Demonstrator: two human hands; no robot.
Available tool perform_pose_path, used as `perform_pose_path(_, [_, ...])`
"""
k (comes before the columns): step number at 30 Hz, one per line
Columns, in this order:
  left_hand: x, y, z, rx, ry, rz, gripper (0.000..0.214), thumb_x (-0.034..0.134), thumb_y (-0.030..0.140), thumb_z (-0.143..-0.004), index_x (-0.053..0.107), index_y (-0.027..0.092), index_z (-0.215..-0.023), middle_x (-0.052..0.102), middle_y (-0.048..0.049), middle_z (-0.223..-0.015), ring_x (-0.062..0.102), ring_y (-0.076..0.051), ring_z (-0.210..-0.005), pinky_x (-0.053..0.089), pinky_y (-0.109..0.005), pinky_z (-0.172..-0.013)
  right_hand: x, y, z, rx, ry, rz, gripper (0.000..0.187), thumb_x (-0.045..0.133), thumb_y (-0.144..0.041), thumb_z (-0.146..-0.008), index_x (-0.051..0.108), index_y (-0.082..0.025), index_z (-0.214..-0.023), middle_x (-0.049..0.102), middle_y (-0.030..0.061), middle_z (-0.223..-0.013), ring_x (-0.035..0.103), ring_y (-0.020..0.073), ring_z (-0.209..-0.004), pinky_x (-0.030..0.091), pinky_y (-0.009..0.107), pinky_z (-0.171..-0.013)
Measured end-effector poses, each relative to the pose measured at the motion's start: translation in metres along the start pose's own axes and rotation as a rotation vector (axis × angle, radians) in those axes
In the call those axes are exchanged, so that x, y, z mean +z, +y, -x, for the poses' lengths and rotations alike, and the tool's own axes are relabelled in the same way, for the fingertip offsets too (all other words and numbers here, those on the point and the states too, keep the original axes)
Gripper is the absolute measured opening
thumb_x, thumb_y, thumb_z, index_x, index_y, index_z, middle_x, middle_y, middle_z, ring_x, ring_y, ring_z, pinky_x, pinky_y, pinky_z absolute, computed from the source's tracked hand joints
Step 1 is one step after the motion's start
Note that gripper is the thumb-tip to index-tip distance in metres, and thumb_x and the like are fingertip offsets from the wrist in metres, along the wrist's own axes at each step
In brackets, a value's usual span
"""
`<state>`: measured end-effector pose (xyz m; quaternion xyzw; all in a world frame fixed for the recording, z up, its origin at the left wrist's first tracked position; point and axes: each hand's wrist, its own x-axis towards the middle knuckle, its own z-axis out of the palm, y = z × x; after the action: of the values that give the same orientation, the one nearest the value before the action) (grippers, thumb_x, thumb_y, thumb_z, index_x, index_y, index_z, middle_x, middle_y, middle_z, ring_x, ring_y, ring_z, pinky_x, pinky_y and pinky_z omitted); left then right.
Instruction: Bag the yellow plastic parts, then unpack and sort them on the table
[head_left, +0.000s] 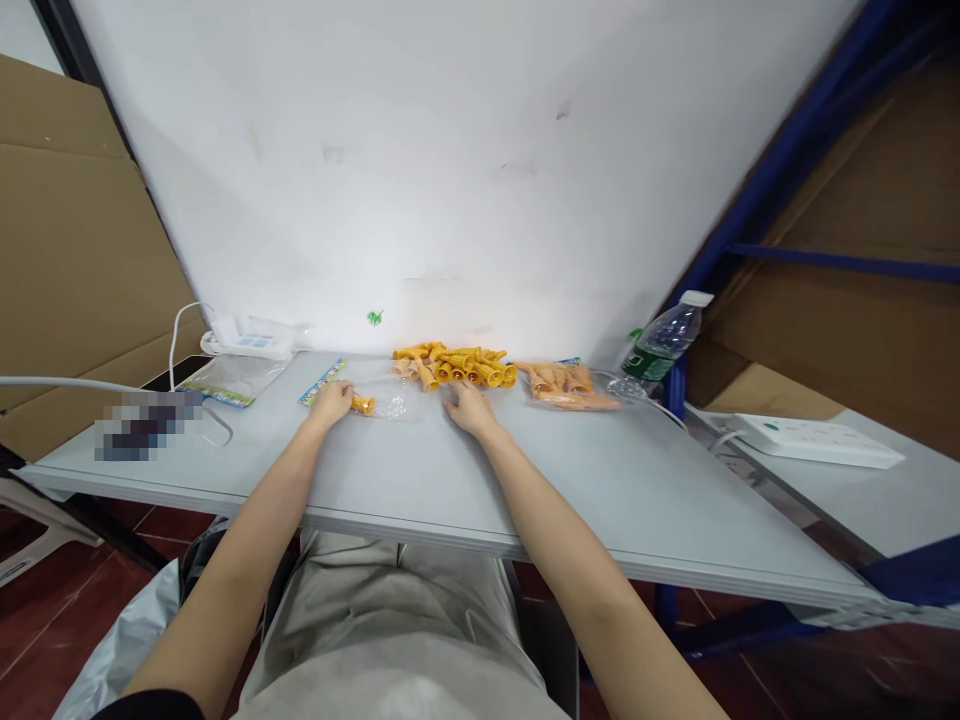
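My left hand point(332, 404) is closed at the left end of a clear plastic bag point(394, 403) lying on the table. A printed card strip point(322, 382) shows at that end, and a yellow-orange horn-shaped piece point(363, 404) lies in the bag beside my fingers. My right hand point(471, 408) reaches to the front edge of a pile of yellow horn-shaped pieces point(457, 365). Its thumb stands apart from the fingers, whose tips touch or nearly touch the pile; no piece is visibly in its grip.
A filled bag of orange horn-shaped pieces point(559, 385) lies right of the pile, beside a tilted clear bottle point(664, 345). Another clear bag point(240, 378), white cables and a blurred-out object point(148, 426) are at left. A white wall point(465, 180) stands behind; a power strip point(817, 440) is at right.
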<state>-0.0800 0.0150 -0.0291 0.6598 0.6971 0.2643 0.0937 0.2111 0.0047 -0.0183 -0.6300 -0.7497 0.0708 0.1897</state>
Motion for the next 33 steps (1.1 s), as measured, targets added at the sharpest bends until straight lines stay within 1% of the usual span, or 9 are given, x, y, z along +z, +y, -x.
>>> perform_pose_path(4, [-0.002, 0.002, 0.001, -0.041, -0.022, -0.033, 0.041, 0.039, 0.022, -0.092, 0.068, 0.018, -0.120, 0.066, -0.0071, -0.129, 0.059, -0.021, -0.121, 0.041, -0.030, -0.105, 0.009, 0.002, -0.005, -0.113, 0.067, -0.064, 0.059, 0.052, -0.025, -0.091, 0.039, -0.020, -0.149, 0.041, 0.0163, -0.150, 0.043, 0.0301, -0.134, 0.042, 0.043, -0.102])
perform_pose_path(6, [-0.004, 0.003, 0.001, -0.073, -0.023, -0.058, 0.042, 0.039, 0.022, -0.092, 0.068, 0.017, -0.122, 0.066, -0.0080, -0.129, 0.059, -0.023, -0.121, 0.042, -0.031, -0.104, 0.014, -0.001, -0.006, -0.186, 0.043, -0.072, 0.056, 0.051, -0.027, -0.091, 0.042, -0.024, -0.147, 0.043, 0.0152, -0.149, 0.044, 0.0309, -0.133, 0.042, 0.046, -0.101])
perform_pose_path(8, [-0.007, 0.004, 0.002, -0.102, -0.014, -0.082, 0.042, 0.040, 0.022, -0.092, 0.067, 0.017, -0.122, 0.066, -0.0091, -0.129, 0.059, -0.024, -0.121, 0.042, -0.032, -0.103, 0.017, -0.006, -0.008, -0.220, 0.022, -0.077, 0.050, 0.049, -0.028, -0.092, 0.047, -0.024, -0.142, 0.050, 0.0154, -0.143, 0.047, 0.0310, -0.129, 0.041, 0.048, -0.099])
perform_pose_path(12, [-0.011, 0.006, 0.004, -0.138, -0.006, -0.098, 0.041, 0.042, 0.023, -0.091, 0.068, 0.017, -0.122, 0.066, -0.0099, -0.128, 0.059, -0.025, -0.121, 0.043, -0.032, -0.100, 0.019, -0.016, -0.009, -0.147, 0.068, -0.077, 0.035, 0.046, -0.030, -0.093, 0.053, -0.018, -0.125, 0.062, 0.0173, -0.123, 0.054, 0.0301, -0.113, 0.040, 0.047, -0.094])
perform_pose_path(16, [-0.014, 0.009, 0.006, -0.175, -0.011, -0.121, 0.039, 0.044, 0.024, -0.090, 0.069, 0.018, -0.119, 0.068, -0.0110, -0.124, 0.060, -0.027, -0.120, 0.043, -0.036, -0.100, 0.018, -0.016, -0.009, -0.059, 0.137, -0.065, 0.022, 0.047, -0.021, -0.089, 0.052, -0.017, -0.110, 0.064, 0.0150, -0.111, 0.057, 0.0288, -0.104, 0.041, 0.043, -0.089])
perform_pose_path(19, [-0.016, 0.009, 0.007, -0.180, -0.006, -0.140, 0.039, 0.043, 0.025, -0.090, 0.070, 0.017, -0.117, 0.068, -0.0126, -0.123, 0.060, -0.029, -0.120, 0.043, -0.037, -0.100, 0.017, -0.010, -0.010, -0.057, 0.223, -0.164, 0.023, 0.048, -0.021, -0.087, 0.051, -0.017, -0.109, 0.064, 0.0138, -0.110, 0.059, 0.0272, -0.098, 0.043, 0.041, -0.088])
perform_pose_path(25, [-0.015, 0.004, 0.006, -0.224, 0.048, -0.167, 0.040, 0.041, 0.023, -0.090, 0.069, 0.016, -0.118, 0.067, -0.0149, -0.125, 0.059, -0.029, -0.120, 0.042, -0.038, -0.100, 0.003, 0.006, -0.015, -0.125, 0.499, -0.462, 0.037, 0.050, -0.026, -0.084, 0.051, -0.016, -0.120, 0.060, 0.0157, -0.122, 0.061, 0.0231, -0.091, 0.048, 0.039, -0.086])
perform_pose_path(28, [-0.015, 0.003, 0.005, -0.207, 0.051, -0.162, 0.041, 0.042, 0.021, -0.089, 0.068, 0.014, -0.120, 0.065, -0.0160, -0.127, 0.057, -0.028, -0.123, 0.040, -0.037, -0.103, -0.008, 0.013, -0.015, -0.141, 0.464, -0.573, 0.038, 0.054, -0.031, -0.081, 0.057, -0.016, -0.116, 0.065, 0.0141, -0.117, 0.061, 0.0211, -0.083, 0.050, 0.037, -0.079])
perform_pose_path(33, [-0.014, 0.002, 0.004, -0.188, 0.043, -0.141, 0.042, 0.042, 0.019, -0.088, 0.066, 0.011, -0.122, 0.064, -0.0175, -0.128, 0.056, -0.028, -0.124, 0.038, -0.037, -0.105, -0.014, 0.016, -0.013, -0.281, 0.232, -0.584, 0.035, 0.059, -0.027, -0.075, 0.067, -0.017, -0.108, 0.071, 0.0087, -0.104, 0.060, 0.0173, -0.074, 0.051, 0.033, -0.072])
